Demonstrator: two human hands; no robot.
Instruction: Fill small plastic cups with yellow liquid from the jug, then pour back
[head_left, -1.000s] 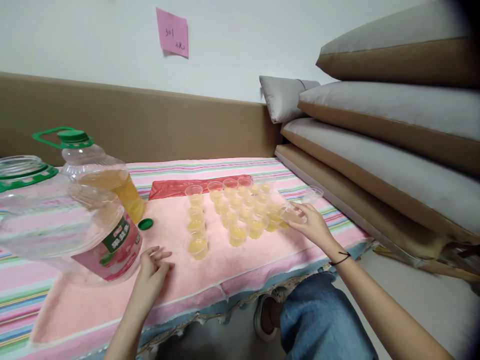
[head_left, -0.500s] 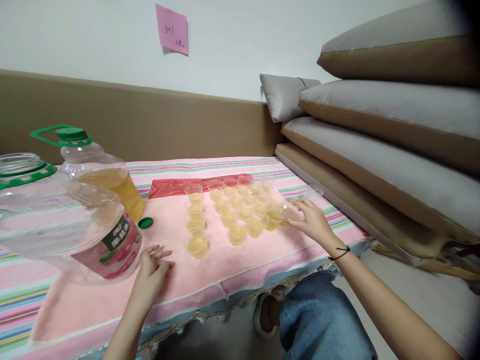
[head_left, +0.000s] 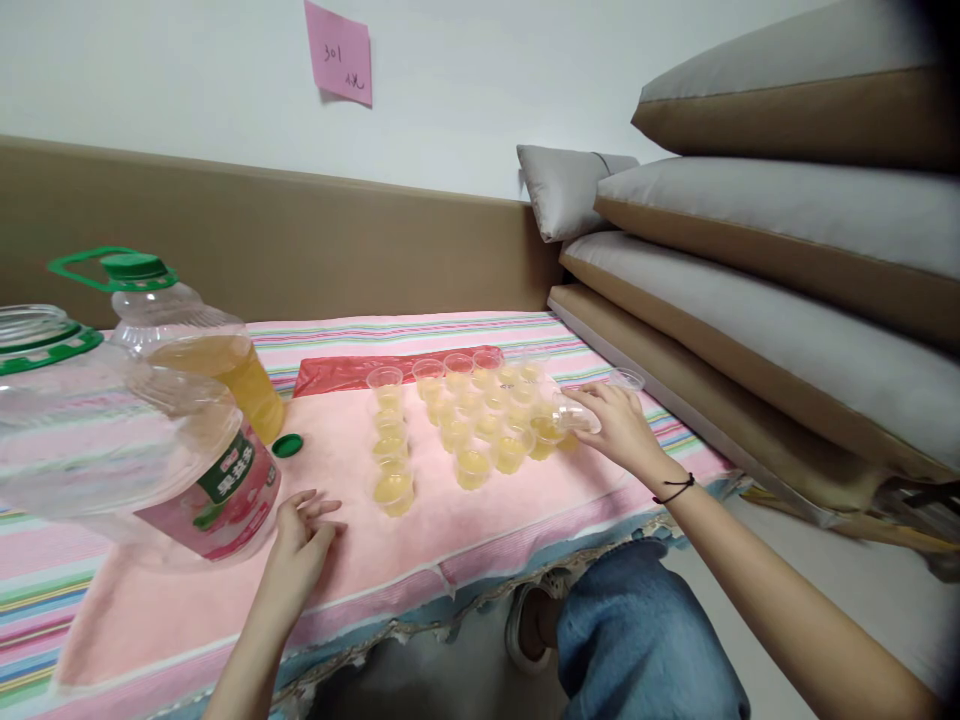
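Note:
My right hand (head_left: 619, 425) grips a small clear plastic cup (head_left: 579, 414), tipped on its side with its mouth toward the left. It is held over the right edge of a group of clear cups with yellow juice, close by a juice cup (head_left: 546, 432). Whether liquid runs from the tilted cup I cannot tell. Left of that group stands a single column of juice cups, the nearest one (head_left: 394, 490) at the front. My left hand (head_left: 304, 535) rests on the pink cloth (head_left: 360, 570), fingers loosely apart and holding nothing, beside a large clear bottle (head_left: 244, 490) with a pink label.
A second bottle (head_left: 259, 395), partly filled with yellow juice, stands behind the labelled one. Near them lies a green cap (head_left: 287, 445). A red plastic sheet (head_left: 337, 373) is behind the cups. Another clear cup (head_left: 627, 379) shows beyond my right hand. Stacked cushions (head_left: 712, 290) rise at the right.
My right hand, with the tilted cup, has shifted slightly left and away from me. My left hand stays where it was. The view has moved a little.

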